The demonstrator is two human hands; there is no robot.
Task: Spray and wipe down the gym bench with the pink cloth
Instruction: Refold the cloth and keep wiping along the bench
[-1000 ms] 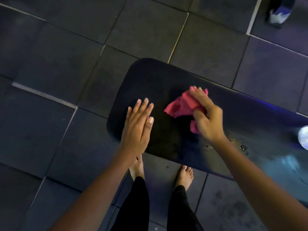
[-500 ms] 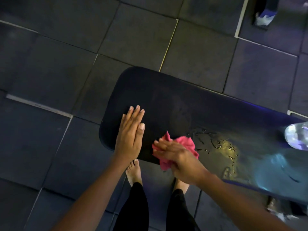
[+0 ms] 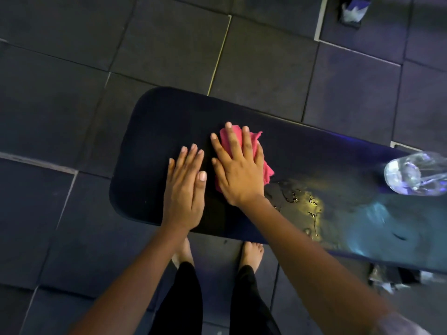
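The black padded gym bench (image 3: 154, 131) runs from the centre to the right edge. My right hand (image 3: 238, 172) lies flat, fingers spread, pressing the crumpled pink cloth (image 3: 266, 170) onto the bench top near its left end. My left hand (image 3: 185, 189) rests flat on the bench just left of it, fingers together, holding nothing. Wet streaks and droplets (image 3: 304, 204) glisten on the pad to the right of the cloth. A clear plastic bottle (image 3: 413, 175) lies on the bench at the right edge.
Dark rubber floor tiles (image 3: 60, 93) surround the bench. My bare feet (image 3: 251, 252) stand on the floor by the bench's near side. A dark object with a white and blue part (image 3: 352, 10) sits on the floor at the top right.
My right hand has pushed the pink cloth from the bench's near edge up to the middle of the pad and flattened over it. My left hand has stayed flat in place.
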